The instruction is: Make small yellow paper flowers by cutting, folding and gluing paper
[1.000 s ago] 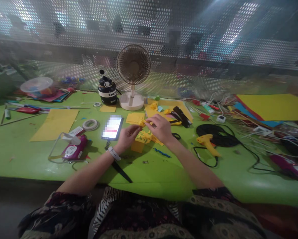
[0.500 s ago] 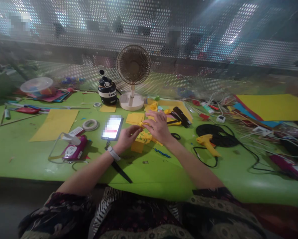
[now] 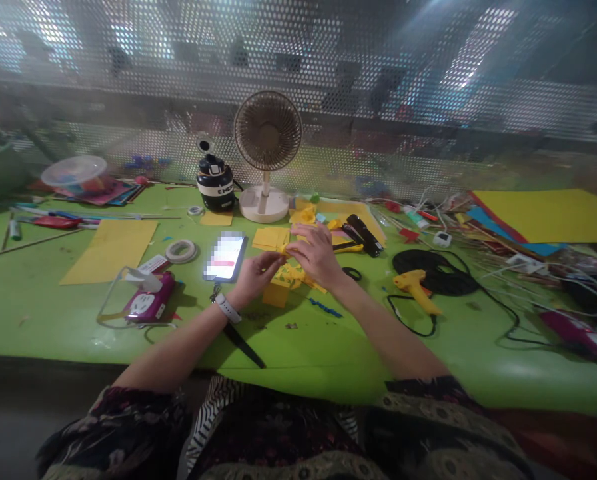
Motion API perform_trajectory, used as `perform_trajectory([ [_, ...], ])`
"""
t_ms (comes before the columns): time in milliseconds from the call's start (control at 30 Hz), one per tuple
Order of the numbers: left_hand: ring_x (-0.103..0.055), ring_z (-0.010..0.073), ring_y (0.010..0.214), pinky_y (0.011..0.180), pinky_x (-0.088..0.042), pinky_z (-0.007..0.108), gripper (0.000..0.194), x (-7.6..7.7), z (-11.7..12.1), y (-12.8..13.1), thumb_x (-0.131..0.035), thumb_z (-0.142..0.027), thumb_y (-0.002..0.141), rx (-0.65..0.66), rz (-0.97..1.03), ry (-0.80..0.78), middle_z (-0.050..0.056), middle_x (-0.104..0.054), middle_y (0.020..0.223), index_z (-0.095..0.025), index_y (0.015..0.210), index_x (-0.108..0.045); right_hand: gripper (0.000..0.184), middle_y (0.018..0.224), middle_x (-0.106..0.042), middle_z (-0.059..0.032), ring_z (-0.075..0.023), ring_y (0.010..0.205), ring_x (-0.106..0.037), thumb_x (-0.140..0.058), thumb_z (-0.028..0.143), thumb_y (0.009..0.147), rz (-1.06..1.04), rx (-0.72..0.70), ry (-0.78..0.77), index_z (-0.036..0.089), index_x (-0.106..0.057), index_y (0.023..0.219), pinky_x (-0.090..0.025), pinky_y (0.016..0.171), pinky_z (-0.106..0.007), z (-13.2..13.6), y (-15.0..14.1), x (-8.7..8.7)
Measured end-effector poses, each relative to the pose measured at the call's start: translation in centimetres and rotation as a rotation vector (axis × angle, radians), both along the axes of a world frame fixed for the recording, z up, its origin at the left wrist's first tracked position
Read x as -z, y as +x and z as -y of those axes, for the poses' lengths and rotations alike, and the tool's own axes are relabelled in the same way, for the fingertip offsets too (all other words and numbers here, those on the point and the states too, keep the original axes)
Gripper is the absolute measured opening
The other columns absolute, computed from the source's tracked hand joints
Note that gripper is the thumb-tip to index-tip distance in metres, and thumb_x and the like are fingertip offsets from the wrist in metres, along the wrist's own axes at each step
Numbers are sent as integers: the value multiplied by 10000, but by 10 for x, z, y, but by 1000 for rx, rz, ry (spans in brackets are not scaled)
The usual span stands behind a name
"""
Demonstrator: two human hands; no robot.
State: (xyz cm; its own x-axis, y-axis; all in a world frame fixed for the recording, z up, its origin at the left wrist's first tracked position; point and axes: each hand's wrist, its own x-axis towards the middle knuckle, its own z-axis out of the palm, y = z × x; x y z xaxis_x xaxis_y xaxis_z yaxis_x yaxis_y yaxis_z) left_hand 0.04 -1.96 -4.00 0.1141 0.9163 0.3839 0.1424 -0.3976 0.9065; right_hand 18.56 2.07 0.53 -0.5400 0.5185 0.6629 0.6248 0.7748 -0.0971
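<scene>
Both hands meet over the middle of the green table point(image 3: 53, 313). My left hand point(image 3: 255, 272), with a white watch on its wrist, pinches one end of a small yellow paper piece point(image 3: 284, 249). My right hand point(image 3: 317, 253) pinches the other end, fingers curled over it. Under the hands lie yellow paper scraps point(image 3: 289, 277) and an orange square point(image 3: 275, 295). A lit phone point(image 3: 224, 257) lies just left of my left hand.
A small fan point(image 3: 267, 150) and a black jar point(image 3: 215, 183) stand behind the hands. A yellow glue gun point(image 3: 416, 288) with a black cable lies to the right, a tape roll point(image 3: 181, 251) and a pink device point(image 3: 148, 303) to the left. Black scissors point(image 3: 243, 345) lie near the front edge.
My right hand has shifted slightly up and left over the paper piece. The left hand has barely moved.
</scene>
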Motion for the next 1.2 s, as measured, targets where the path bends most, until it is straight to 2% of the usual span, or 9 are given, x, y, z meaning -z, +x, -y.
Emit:
perform_trajectory([
  [267,-738,229,907,838,-614,412,322,3,-3,-2,-654,-433,876,-30,34,20,136,-767,982,-151,1021,-714,144,1221,-669,-74,-263,1242,-554,-605,334,937,-3,-30,13,259,-705,1009,-268,1160,-513,-6,9,-6],
  [600,-741,220,862,772,-626,392,288,1,-3,-5,-626,-396,902,-63,-105,108,129,-769,981,-148,1016,-717,159,1194,-674,-57,-258,1231,-559,-568,295,959,-25,-9,7,275,-713,898,-283,1146,-533,-7,11,-9],
  [800,-744,221,896,782,-630,388,269,-2,-4,-7,-608,-369,912,-105,-111,146,129,-768,1013,-152,1033,-712,121,1183,-665,-68,-264,1188,-573,-598,305,925,-110,-29,16,252,-699,967,-320,1129,-509,-5,14,-13],
  [967,-746,214,875,797,-624,365,242,-5,-5,-6,-624,-335,897,-160,-84,190,122,-771,992,-151,1022,-717,152,1159,-666,-88,-265,1121,-592,-588,245,874,-167,-39,-20,225,-684,990,-409,1047,-482,-8,15,-8],
  [1200,-736,226,933,868,-607,391,267,2,-9,-8,-655,-327,878,-175,-23,183,107,-766,1060,-184,1087,-741,67,1116,-681,-76,-261,1086,-609,-618,243,893,-163,-72,-45,238,-686,892,-450,1000,-470,-11,11,-2],
])
